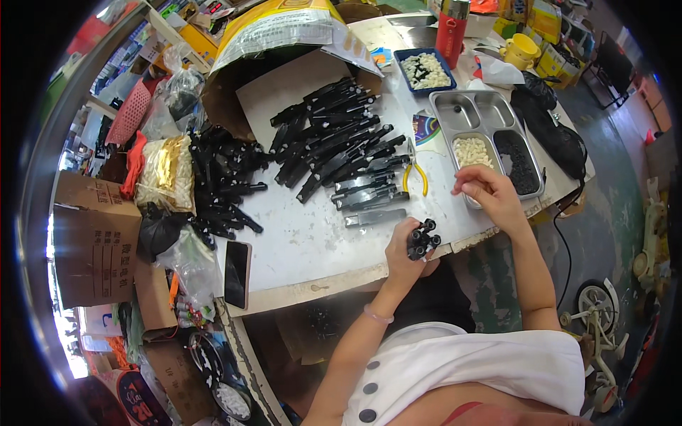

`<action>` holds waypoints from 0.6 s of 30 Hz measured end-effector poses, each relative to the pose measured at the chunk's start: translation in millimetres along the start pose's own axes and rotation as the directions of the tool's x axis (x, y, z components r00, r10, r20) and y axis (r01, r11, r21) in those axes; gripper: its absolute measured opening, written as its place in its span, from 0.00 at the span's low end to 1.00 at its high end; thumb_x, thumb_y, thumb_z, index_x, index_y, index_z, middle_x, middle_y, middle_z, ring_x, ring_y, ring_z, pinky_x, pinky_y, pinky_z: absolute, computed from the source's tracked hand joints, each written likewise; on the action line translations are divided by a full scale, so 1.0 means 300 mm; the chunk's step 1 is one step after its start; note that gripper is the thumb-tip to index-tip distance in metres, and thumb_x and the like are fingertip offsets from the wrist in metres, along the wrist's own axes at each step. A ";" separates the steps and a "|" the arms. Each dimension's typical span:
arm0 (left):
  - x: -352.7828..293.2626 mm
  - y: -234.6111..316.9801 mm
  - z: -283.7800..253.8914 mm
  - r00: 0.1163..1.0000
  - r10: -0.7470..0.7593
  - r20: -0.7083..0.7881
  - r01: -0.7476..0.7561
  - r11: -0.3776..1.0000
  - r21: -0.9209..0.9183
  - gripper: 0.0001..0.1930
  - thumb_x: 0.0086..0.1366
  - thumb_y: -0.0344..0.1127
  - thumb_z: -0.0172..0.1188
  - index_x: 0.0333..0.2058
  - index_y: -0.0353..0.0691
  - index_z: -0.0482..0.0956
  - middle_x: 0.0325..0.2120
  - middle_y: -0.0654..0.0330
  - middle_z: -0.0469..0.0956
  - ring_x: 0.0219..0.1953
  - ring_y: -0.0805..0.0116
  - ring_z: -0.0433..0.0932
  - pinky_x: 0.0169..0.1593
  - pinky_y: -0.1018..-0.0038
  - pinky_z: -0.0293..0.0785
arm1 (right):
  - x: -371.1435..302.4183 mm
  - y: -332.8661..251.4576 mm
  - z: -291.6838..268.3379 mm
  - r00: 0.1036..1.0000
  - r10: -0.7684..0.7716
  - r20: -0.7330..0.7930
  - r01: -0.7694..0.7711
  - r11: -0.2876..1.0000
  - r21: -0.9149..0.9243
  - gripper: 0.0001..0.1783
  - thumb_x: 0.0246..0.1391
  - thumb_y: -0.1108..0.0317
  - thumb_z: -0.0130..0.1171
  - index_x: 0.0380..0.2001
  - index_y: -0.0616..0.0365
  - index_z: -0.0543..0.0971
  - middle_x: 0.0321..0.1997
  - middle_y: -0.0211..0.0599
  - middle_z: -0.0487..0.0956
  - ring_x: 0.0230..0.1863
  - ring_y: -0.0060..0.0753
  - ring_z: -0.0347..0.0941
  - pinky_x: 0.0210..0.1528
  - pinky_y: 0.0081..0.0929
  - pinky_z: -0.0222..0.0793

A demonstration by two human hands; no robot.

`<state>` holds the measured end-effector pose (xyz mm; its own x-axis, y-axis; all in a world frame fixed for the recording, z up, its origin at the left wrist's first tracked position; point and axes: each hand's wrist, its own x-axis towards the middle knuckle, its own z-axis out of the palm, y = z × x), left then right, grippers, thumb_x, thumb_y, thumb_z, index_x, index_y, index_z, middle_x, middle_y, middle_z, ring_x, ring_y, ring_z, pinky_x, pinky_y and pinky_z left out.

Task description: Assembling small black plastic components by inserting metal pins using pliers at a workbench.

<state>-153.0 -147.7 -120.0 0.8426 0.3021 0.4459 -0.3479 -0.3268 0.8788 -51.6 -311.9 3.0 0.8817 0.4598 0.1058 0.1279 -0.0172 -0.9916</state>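
Left hand (403, 250) is closed around a small black plastic clip assembly with several round-ended prongs (422, 239), held just above the near edge of the white worktable (305, 241). Right hand (489, 193) hovers over the near corner of a compartmented stainless-steel tray (458, 110), fingertips pinched together (probably on one small white piece, but too small to confirm).

A black smartphone (236, 273) lies flat near the table's near-left edge. Just beyond the left hand, one grey-black flat plastic bar (375, 217) lies alone. Behind it, a row of similar bars (334, 145) is stacked in overlapping ranks on a sheet of brown cardboard (284, 89). Yellow-handled pliers (413, 174) rest between the bars and the tray.

The tray's near-left compartment holds small white parts (472, 151); the compartment beside it holds small black parts (516, 162). A loose heap of black plastic pieces (224, 181) sits at table left. Farther back: a blue rectangular dish of white bits (425, 69), a red cylindrical flask (452, 32), a yellow mug (521, 50).
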 end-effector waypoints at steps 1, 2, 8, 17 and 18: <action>0.000 0.000 0.000 1.000 0.024 -0.004 -0.024 1.000 -0.005 0.26 0.46 0.27 0.72 0.44 0.39 0.69 0.41 0.55 0.73 0.41 0.64 0.75 0.45 0.74 0.73 | 0.003 -0.003 0.006 1.000 0.002 0.000 -0.002 1.000 0.002 0.10 0.54 0.75 0.55 0.41 0.65 0.74 0.34 0.37 0.77 0.37 0.27 0.75 0.43 0.23 0.68; -0.003 0.001 -0.002 1.000 -0.008 0.003 0.008 1.000 -0.020 0.26 0.46 0.27 0.72 0.44 0.39 0.69 0.41 0.54 0.73 0.42 0.64 0.75 0.45 0.74 0.73 | 0.013 -0.006 0.005 0.989 -0.131 -0.064 0.104 0.940 -0.324 0.08 0.54 0.75 0.56 0.38 0.65 0.75 0.34 0.38 0.77 0.37 0.29 0.75 0.42 0.23 0.67; -0.004 -0.001 -0.005 1.000 -0.002 0.013 0.002 1.000 0.014 0.26 0.47 0.28 0.71 0.45 0.39 0.69 0.41 0.55 0.73 0.42 0.63 0.75 0.45 0.73 0.73 | 0.003 0.057 -0.153 0.917 -0.362 -0.166 0.079 0.574 -0.815 0.07 0.51 0.72 0.57 0.32 0.65 0.76 0.31 0.42 0.75 0.35 0.40 0.72 0.38 0.30 0.66; -0.013 -0.005 -0.007 0.999 -0.031 0.005 0.031 0.999 0.021 0.27 0.47 0.27 0.71 0.46 0.38 0.68 0.44 0.55 0.72 0.43 0.64 0.74 0.47 0.72 0.72 | -0.062 0.137 -0.245 0.985 -0.169 -0.017 0.043 0.344 -0.938 0.08 0.47 0.64 0.60 0.25 0.58 0.79 0.28 0.34 0.76 0.35 0.38 0.67 0.42 0.33 0.62; -0.011 -0.007 -0.009 1.000 -0.004 0.000 0.004 0.999 0.037 0.27 0.48 0.27 0.71 0.46 0.38 0.68 0.44 0.56 0.72 0.43 0.65 0.74 0.48 0.73 0.71 | -0.056 0.165 -0.227 0.991 -0.130 0.026 0.067 0.323 -0.944 0.08 0.46 0.64 0.60 0.25 0.57 0.79 0.28 0.34 0.76 0.36 0.38 0.68 0.43 0.34 0.61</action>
<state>-156.2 -145.7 -122.8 0.8439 0.3036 0.4423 -0.3289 -0.3586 0.8736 -29.1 -380.9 -42.8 0.8457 0.4808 0.2315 0.5288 -0.8132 -0.2430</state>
